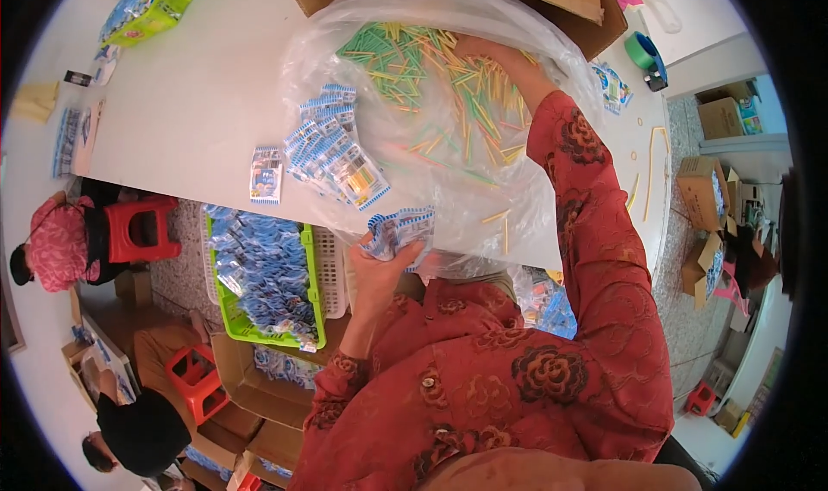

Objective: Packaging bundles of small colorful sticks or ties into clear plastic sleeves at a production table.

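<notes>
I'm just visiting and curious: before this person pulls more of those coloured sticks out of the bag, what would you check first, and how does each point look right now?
1. Left hand has a firm hold on the blue and white packets: ok, fingers wrapped around the bundle.
2. Right hand reaches the coloured sticks: ok, it is inside the clear plastic bag, on the pile.
3. Sticks actually gripped: cannot tell, the fingers are blurred by the plastic.
4. Bag mouth open: ok, the forearm passes in freely.
5. Room in the green basket beside the table: not ok, it is heaped with packets.
</notes>
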`<state>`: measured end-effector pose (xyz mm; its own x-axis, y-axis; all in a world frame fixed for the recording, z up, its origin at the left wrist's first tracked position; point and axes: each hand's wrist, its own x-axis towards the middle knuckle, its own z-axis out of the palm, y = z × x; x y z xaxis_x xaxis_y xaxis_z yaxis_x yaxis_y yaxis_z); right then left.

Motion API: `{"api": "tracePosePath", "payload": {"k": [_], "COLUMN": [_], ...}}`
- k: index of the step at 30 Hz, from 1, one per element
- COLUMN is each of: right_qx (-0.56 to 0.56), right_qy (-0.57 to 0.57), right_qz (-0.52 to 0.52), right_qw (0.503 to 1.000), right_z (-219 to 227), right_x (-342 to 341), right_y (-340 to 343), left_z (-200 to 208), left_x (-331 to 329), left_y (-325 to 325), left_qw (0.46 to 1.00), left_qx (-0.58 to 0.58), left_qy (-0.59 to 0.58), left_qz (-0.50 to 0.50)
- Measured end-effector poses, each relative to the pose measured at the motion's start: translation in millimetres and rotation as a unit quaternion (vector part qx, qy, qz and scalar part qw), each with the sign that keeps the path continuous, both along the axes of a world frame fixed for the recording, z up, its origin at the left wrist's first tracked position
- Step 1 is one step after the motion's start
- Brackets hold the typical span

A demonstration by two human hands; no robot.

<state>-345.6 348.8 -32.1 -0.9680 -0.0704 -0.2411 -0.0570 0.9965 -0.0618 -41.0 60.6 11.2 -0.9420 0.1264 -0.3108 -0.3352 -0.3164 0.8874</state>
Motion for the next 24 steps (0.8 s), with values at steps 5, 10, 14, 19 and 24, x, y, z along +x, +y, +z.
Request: {"api": "tracePosePath", "payload": {"k": [5, 10, 14, 19, 24], "right_qx": [0.009, 0.046, -0.056, -0.295, -0.434], "right_qy": [0.202, 0.119, 0.208, -0.042, 0.044], "right_qz": [0.046, 0.061, 0.016, -0.131, -0.020], "right_qw": [0.978, 0.990, 0.976, 0.946, 0.900], "right_z": [2.2, 23.5, -4.6, 36.4, 19.7], "right_x": [22.6, 27.3, 33.8, 79.4, 149.8], "right_y": [-20.6, -40.1, -1.5, 0.5, -0.5], "left_z": [2.8, 0.1, 6.7, 4.1, 18.6], "left_x": [-1.0, -0.1, 2.8, 2.5, -1.8], "left_y": [3.1, 2.0, 7.3, 1.9, 12.8], "left_qw": [1.000, 1.000, 0.999, 0.998, 0.998], "left_qx": [-0.003, -0.021, -0.030, -0.052, -0.033], "left_qy": [-0.003, 0.003, 0.011, 0.014, 0.047], "left_qz": [-0.006, -0.004, -0.013, 0.010, 0.014]}}
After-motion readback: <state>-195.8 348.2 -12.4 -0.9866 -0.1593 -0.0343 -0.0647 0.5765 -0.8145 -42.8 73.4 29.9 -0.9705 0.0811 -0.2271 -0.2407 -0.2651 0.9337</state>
